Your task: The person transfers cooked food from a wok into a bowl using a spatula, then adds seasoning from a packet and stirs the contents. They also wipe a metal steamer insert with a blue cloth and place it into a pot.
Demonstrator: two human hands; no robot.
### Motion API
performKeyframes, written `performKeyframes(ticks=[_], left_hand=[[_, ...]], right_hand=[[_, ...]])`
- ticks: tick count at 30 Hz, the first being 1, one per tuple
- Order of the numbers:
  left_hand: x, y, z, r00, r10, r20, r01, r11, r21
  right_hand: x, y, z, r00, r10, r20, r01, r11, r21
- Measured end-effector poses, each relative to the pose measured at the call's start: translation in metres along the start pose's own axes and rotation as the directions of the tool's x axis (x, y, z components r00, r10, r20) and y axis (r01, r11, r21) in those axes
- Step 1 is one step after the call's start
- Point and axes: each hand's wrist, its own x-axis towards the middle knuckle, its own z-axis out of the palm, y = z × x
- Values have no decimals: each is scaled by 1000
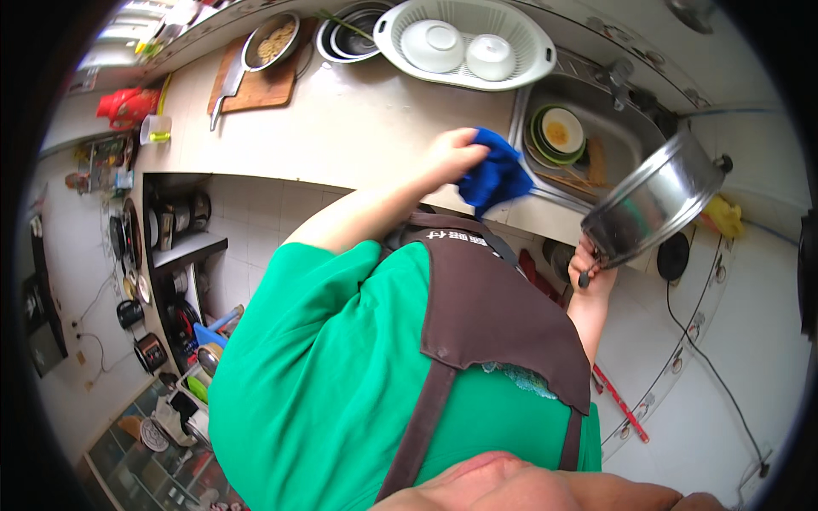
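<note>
My left hand (457, 156) grips a crumpled blue cloth (495, 172) over the counter's front edge. Out to the right, my right hand (591, 265) holds a shiny stainless steel pot (658, 198) by its lower side, where a dark handle shows; the pot is tilted and apart from the cloth. Behind the pot is a metal sink (629, 121) with stacked green-rimmed and white dishes (562, 131) and wooden chopsticks (562, 182) in it. Left of the sink, a white draining basket (543, 61) bears upturned white bowls (433, 45). The left hand is slightly blurred.
A kitchen knife (229, 86) lies on a wooden cutting board (275, 92), beside a metal bowl of food (271, 41). Nested bowls (354, 32) stand nearby. A faucet (617, 80) rises behind the sink. A clear cup (155, 129) and red thermos (128, 107) are at the far left.
</note>
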Motion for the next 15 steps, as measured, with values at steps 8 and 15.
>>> performKeyframes(ticks=[8, 15], left_hand=[[-49, -92, -239, 549, 592, -590, 93, 659, 747], [-36, -127, -259, 853, 386, -350, 300, 187, 936]], right_hand=[[3, 38, 9, 922, -25, -387, -78, 966, -247], [34, 75, 35, 850, -56, -523, -148, 929, -340]])
